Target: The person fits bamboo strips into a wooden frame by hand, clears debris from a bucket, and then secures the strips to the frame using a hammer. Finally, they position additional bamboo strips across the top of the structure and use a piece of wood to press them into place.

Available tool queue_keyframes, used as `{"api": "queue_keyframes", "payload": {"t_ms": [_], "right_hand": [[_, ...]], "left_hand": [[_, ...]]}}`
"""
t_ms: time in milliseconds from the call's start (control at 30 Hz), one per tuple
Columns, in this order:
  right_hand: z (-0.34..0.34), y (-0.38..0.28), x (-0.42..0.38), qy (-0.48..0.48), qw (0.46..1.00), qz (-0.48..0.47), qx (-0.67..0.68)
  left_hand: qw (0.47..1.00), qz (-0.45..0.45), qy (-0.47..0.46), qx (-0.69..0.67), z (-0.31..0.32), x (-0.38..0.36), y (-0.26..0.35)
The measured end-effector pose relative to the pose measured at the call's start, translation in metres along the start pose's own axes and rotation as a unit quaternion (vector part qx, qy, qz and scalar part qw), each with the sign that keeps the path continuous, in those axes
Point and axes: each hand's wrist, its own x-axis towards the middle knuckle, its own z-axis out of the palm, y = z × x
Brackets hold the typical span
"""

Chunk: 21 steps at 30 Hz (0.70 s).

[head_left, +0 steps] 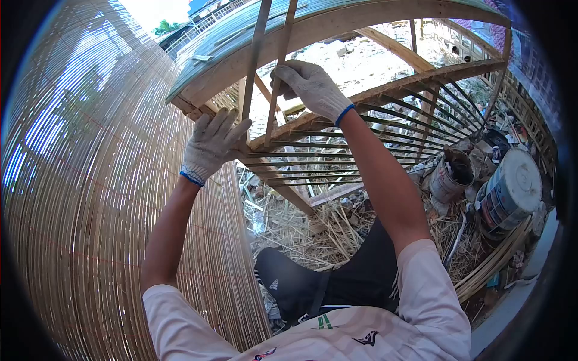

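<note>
Evidently the grip matters most at this spot: the right hand, gloved, pinches an upright strip that stands against the wooden frame, near its left end, and I'd say a light, steady hold serves it best, with the strip kept in line with the 2nd strip just beside it. The left hand, also gloved, is spread, its fingers near the frame's corner; whether they press on the wood I cannot tell. From where I stand, bracing that corner would help against wobble. Thin slats fan out below the right forearm, so an elbow dropped carelessly could catch them. A tall bamboo screen crowds the left side and leaves that arm little room. Over on the right sit 2 buckets, 1 open and 1 pale-topped, beside loose sticks, while straw litters the ground around the knees, making for uncertain footing.
</note>
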Motion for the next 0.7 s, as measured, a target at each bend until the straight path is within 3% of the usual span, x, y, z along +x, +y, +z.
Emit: {"api": "queue_keyframes", "payload": {"t_ms": [100, 167, 333, 433, 633, 700], "right_hand": [[-0.003, 0.003, 0.002, -0.014, 1.0, -0.001, -0.013], [-0.003, 0.005, 0.004, -0.007, 1.0, 0.011, -0.012], [0.0, 0.002, 0.001, 0.016, 1.0, 0.007, -0.023], [-0.001, 0.002, 0.002, 0.009, 1.0, 0.021, -0.018], [0.0, 0.001, 0.002, 0.002, 1.0, 0.025, -0.01], [0.0, -0.001, 0.002, 0.006, 0.999, 0.03, -0.023]], "left_hand": [[0.999, -0.016, -0.029, 0.005, -0.002, -0.002, 0.002], [0.999, -0.007, 0.029, 0.026, 0.005, -0.004, 0.003], [0.992, 0.008, 0.045, 0.116, 0.009, -0.003, 0.002], [0.999, -0.01, 0.043, 0.025, 0.008, -0.001, 0.004], [0.997, -0.015, 0.055, 0.041, 0.009, -0.001, 0.004], [0.991, 0.0, 0.088, 0.105, 0.014, 0.0, 0.004]]}}
